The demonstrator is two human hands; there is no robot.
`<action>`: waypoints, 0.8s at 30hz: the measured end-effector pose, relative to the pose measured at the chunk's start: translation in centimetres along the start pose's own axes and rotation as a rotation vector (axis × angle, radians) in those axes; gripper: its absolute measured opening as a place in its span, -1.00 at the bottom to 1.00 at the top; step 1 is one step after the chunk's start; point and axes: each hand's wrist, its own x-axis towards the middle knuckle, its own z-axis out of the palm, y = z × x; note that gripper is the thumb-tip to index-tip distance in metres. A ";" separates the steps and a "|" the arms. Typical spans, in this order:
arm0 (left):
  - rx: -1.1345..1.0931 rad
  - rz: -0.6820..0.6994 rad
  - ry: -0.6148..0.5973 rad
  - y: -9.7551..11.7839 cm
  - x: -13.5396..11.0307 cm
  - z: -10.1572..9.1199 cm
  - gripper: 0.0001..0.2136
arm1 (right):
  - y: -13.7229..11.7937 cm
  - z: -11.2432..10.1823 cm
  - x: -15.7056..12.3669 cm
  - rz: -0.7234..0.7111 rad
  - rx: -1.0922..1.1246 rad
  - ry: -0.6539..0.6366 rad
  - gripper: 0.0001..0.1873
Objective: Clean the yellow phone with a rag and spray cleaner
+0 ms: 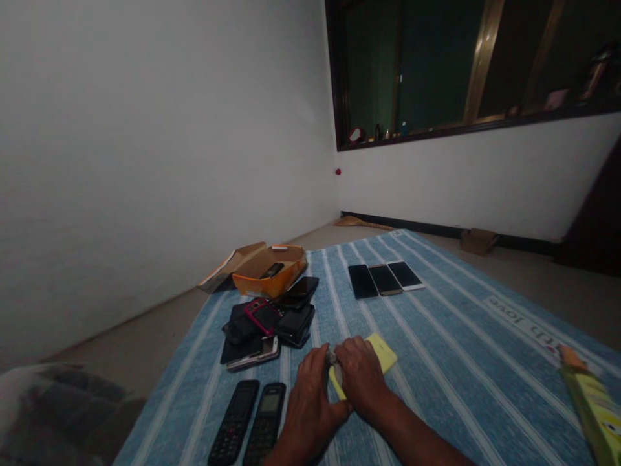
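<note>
Left hand: fingers curled against a grey item; cannot tell whether gripping.
Right hand: bent over a yellow sheet; grip hidden, cannot tell.
Work position: grey item between both hands, mostly hidden.
Keypad phones: two, beside left forearm.
Touchscreen phones: three, adjoining, farther off.

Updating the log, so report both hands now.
Left hand: curled; what it holds, if anything, cannot be told.
Right hand: curled over a yellow item; grip cannot be told.
</note>
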 end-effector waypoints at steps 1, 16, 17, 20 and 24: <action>0.000 0.007 0.006 0.2 0.0 0.0 -0.27 | 0.1 0.1 0.0 -0.020 -0.001 0.012 -0.84; -0.022 0.085 0.036 -0.5 -0.4 1.0 -0.28 | -0.2 -1.1 -0.5 -0.213 0.074 -0.105 -0.86; -0.022 0.090 0.033 -0.5 -0.4 0.9 -0.30 | -0.3 -1.2 -0.5 -0.220 0.071 -0.110 -0.87; -0.017 0.098 0.035 -0.2 -0.4 0.9 -0.32 | -0.2 -1.3 -0.3 -0.228 0.053 -0.130 -0.87; -0.006 0.080 0.044 0.3 -0.3 1.0 -0.30 | 0.0 -1.4 0.1 -0.224 0.064 -0.167 -0.84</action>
